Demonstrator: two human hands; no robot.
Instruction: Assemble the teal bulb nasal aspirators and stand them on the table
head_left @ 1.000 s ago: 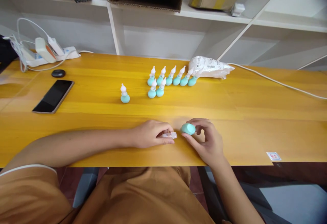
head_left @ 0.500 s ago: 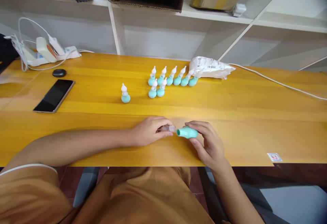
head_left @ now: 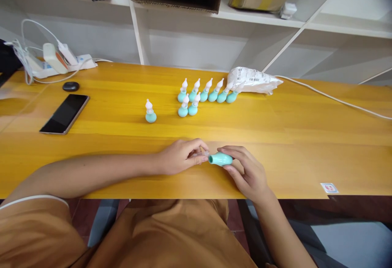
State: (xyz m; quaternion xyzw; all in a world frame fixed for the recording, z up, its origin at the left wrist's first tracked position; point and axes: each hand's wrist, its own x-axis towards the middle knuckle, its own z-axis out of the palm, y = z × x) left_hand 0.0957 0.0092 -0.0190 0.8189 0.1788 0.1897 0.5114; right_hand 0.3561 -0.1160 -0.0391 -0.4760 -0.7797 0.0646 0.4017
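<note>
My right hand [head_left: 249, 172] grips a teal rubber bulb [head_left: 223, 159] lying sideways, its open mouth pointing left. My left hand [head_left: 183, 156] pinches a small translucent nozzle piece [head_left: 200, 153], mostly hidden by the fingers. The nozzle's end is close to the bulb's mouth; whether they touch I cannot tell. Beyond my hands, several bulb syringes [head_left: 183, 107] with teal bulbs and pale tips stand upright in two rows. One more bulb syringe [head_left: 150, 112] stands apart on the left.
On the left lie a phone [head_left: 65, 114], a small black oval object [head_left: 70, 86] and a power strip [head_left: 45, 72] with cables. A white plastic package [head_left: 254, 80] sits behind the rows, with a white cable [head_left: 333, 98] running right. A sticker [head_left: 329, 188] is near the front edge.
The teal bulb and my right hand have shifted slightly left, closing the gap to the nozzle. Less of the nozzle shows between my left fingers.
</note>
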